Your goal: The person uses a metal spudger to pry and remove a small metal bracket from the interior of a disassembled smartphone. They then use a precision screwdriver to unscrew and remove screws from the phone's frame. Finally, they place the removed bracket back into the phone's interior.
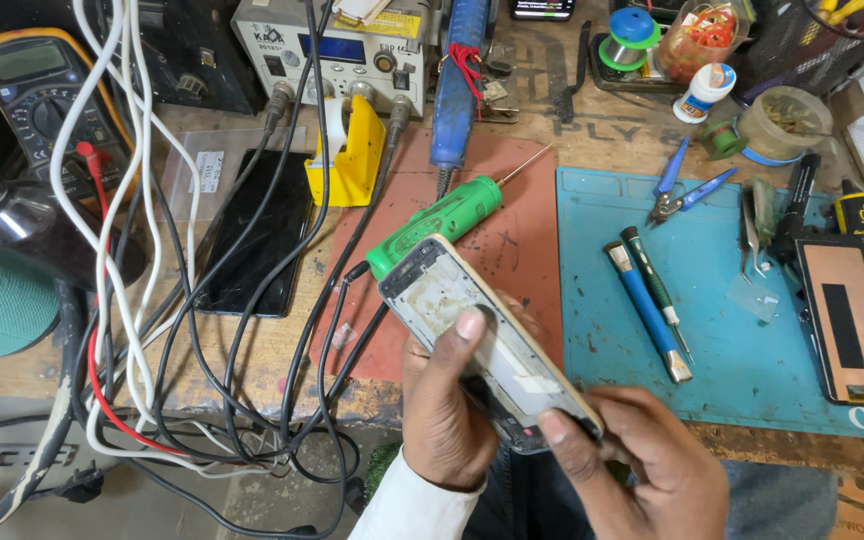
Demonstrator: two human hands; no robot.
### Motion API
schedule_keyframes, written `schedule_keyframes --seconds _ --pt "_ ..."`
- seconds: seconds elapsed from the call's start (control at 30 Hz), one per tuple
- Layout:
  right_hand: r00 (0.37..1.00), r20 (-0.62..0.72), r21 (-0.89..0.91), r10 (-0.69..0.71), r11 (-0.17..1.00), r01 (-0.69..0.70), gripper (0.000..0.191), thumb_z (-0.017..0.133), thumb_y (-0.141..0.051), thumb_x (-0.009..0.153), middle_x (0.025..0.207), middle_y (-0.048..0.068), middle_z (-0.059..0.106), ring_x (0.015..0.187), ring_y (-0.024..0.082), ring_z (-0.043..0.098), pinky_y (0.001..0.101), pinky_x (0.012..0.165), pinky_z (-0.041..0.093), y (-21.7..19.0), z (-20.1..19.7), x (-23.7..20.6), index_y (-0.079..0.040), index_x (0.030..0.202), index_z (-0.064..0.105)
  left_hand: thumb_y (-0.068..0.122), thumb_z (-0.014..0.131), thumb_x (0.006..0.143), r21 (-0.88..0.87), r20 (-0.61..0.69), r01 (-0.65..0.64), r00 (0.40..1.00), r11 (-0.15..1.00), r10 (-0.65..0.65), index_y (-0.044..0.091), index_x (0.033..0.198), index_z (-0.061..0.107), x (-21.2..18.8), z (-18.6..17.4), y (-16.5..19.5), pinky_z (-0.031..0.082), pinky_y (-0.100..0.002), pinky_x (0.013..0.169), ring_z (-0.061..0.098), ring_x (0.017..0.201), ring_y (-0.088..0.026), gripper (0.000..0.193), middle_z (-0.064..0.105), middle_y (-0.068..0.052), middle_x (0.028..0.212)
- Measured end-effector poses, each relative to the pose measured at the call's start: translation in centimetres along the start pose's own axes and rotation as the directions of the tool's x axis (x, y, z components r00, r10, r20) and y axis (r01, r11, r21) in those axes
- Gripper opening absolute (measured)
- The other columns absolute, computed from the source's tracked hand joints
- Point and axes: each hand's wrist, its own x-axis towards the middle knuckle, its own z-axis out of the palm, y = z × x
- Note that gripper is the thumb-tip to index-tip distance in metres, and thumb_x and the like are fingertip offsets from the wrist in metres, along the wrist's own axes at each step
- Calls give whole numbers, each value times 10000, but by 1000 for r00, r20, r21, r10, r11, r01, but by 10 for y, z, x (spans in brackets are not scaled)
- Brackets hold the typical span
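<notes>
- The person's left hand (447, 405) and right hand (642, 455) hold an opened phone frame (487, 340) between them, above the near edge of the counter (252, 350).
- The left hand's grip is closed around the frame from below, thumb pressed on its inner face; the right hand's grip is closed on the frame's lower end, thumb on its edge.
- The frame is tilted, its bare inside facing up, upper end pointing toward the back left.
- Just behind the frame lies a green-handled screwdriver (437, 222) on a reddish mat (512, 245).
- To the right, a blue mat (742, 340) carries 2 screwdrivers (652, 310), blue-handled pliers (682, 190), tweezers and a phone screen (850, 325) lying face down.
- To the left, a dark phone (257, 230) lies under a tangle of black, white and red cables (152, 300).
- At the back stand a multimeter (37, 85), a bench station with knobs (342, 50) and a yellow tape holder (352, 155).
</notes>
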Motion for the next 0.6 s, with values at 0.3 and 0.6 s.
schedule_keyframes --seconds 0.3,0.6 --pt "979 -153 386 134 920 -66 248 760 -154 921 908 110 745 758 140 682 262 671 546 -41 -63 67 43 1070 732 418 662 1027 112 549 366 752 924 -365 -61 1410 605 7 -7 8 479 -372 1164 661 1294 -222 616 683 -152 1384" --pt "966 -217 -19 -143 990 142 304 737 -153 973 1096 95 684 804 81 577 241 690 442 -54 -50 81 19 1223 734 4 659 894 104 324 368 866 924 -381 71 1565 358 9 12 5 517 -319 1006 673 1182 -175 738 650 -93 1400"
